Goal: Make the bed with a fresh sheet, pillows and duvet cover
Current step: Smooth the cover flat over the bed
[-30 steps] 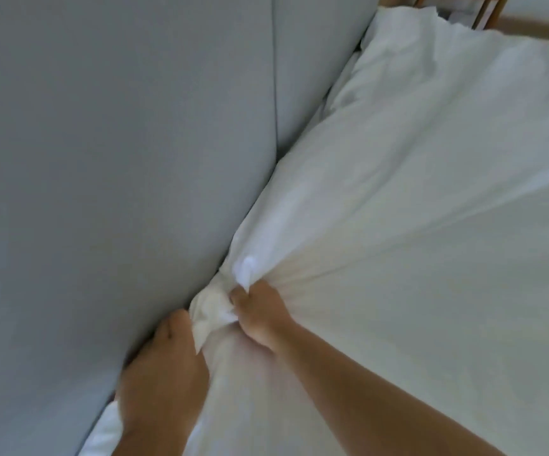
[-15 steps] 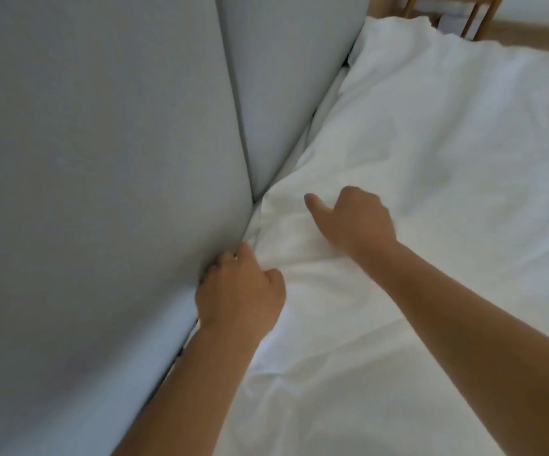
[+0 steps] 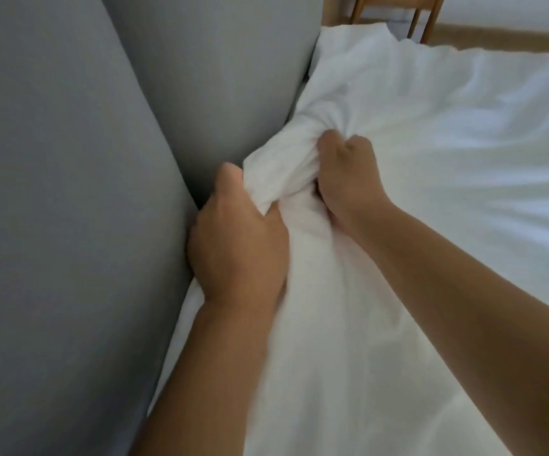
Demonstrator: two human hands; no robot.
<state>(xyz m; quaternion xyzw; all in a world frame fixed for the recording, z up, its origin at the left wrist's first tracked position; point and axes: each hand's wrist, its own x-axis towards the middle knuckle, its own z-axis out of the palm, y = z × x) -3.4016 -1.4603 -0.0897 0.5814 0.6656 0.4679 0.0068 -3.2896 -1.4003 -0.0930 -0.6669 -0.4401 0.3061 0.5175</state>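
Observation:
White bedding (image 3: 430,199) covers the bed and fills the right side of the view. Its edge is bunched into a thick fold (image 3: 283,169) beside the grey padded headboard (image 3: 69,192). My left hand (image 3: 237,238) grips the near end of that fold, with its back against the headboard. My right hand (image 3: 345,172) is clenched on the far end of the same bunch. I cannot tell whether the cloth is the sheet or the duvet cover. Both forearms reach in from the lower edge.
The headboard is made of two grey panels with a seam (image 3: 174,159) between them and stands close on the left. A wooden chair or frame (image 3: 394,11) shows beyond the bed's far edge at the top.
Half a second ago my hands lay loosely on the flat cloth by the headboard. Both have since closed on a gathered bunch of the white bedding. The view has shifted along the headboard.

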